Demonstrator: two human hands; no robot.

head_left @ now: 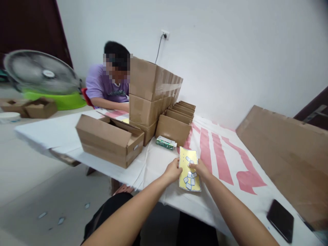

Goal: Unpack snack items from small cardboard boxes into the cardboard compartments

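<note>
A yellow sheet (189, 160) with several small blue-edged stickers on it lies at the near edge of the white table cover (153, 164). My left hand (173, 171) grips the sheet's left edge, fingers curled. My right hand (200, 169) rests on the sheet's right side, its thumb and fingertips pinched over one of the stickers near the middle. Both forearms reach in from the bottom of the view.
An open cardboard box (110, 140) lies to the left, with stacked boxes (151, 92) and a row of flat boxes (176, 123) behind. A small green packet (166, 142) sits by them. A black phone (280, 220) lies at right beside leaning cardboard (287, 153). A seated person (110, 85) and a fan (38, 71) are beyond.
</note>
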